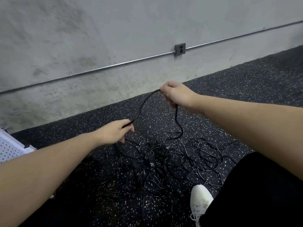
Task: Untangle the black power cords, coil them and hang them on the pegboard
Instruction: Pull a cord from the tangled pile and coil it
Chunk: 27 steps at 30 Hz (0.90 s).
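Both hands held one black cord (141, 106) above the tangle.
L hand (113, 132) pinched the smooth round cord w/ curled fingers; R hand (176, 94) gripped it higher, fingers closed round it. Slack looped down into the knotted pile of thin cords (165, 164) on speckled rubber floor (246, 95); perforated white pegboard (9, 149) lay well left of pile.

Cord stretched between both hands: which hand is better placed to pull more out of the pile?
Probably the left hand: it pinches the cord just above the tangle, while the right hand holds it higher up.
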Motion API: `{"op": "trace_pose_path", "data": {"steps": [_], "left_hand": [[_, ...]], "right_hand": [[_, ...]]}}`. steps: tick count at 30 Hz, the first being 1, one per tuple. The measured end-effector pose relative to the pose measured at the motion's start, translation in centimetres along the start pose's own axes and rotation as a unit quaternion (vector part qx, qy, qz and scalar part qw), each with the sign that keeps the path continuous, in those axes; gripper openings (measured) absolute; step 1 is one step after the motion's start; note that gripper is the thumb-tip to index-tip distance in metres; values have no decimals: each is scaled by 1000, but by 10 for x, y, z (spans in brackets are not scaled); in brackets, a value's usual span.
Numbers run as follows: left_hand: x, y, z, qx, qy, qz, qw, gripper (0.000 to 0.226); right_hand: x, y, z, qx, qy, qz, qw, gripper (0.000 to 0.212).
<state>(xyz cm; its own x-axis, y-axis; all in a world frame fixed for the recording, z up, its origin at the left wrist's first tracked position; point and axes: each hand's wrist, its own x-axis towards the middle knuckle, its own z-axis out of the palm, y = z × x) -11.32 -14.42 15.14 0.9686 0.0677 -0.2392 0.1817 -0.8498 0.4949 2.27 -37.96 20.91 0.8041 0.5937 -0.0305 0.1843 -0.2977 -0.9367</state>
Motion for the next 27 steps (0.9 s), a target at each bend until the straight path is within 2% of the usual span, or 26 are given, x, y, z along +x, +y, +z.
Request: {"op": "trace_pose_path", "data": {"steps": [2, 4, 6, 8, 11, 13, 14, 16, 21, 27], "left_hand": [[0, -1, -4, -12, 45, -1, 999, 22], [0, 0, -7, -35, 76, -1, 996, 14], [-2, 0, -12, -63, 93, 3, 994, 6], [-4, 1, -17, -78, 101, 13, 992, 14], [-6, 5, -21, -121, 117, 34, 985, 24], [-7, 7, -22, -150, 117, 54, 980, 23], [-8, 7, -23, -165, 113, 63, 978, 19], [-11, 6, -24, -190, 100, 79, 973, 18], [-20, 0, -26, -205, 140, 72, 966, 14], [-34, -36, -26, -215, 139, 0, 967, 25]], "right_hand": [[2, 7, 5, -135, -5, -2, 991, 22], [4, 9, 11, -252, -43, -16, 967, 33], [5, 7, 18, -342, -79, -31, 936, 29], [4, 1, 28, -397, -114, -51, 910, 23], [3, -5, 49, -361, -196, -67, 909, 22], [2, -10, 66, -337, -240, -84, 907, 24], [3, -11, 74, -323, -246, -100, 908, 19], [7, -16, 87, -290, -236, -131, 918, 7], [12, -21, 99, -150, -242, -97, 954, 22], [18, -33, 98, 9, -171, -50, 984, 26]]}}
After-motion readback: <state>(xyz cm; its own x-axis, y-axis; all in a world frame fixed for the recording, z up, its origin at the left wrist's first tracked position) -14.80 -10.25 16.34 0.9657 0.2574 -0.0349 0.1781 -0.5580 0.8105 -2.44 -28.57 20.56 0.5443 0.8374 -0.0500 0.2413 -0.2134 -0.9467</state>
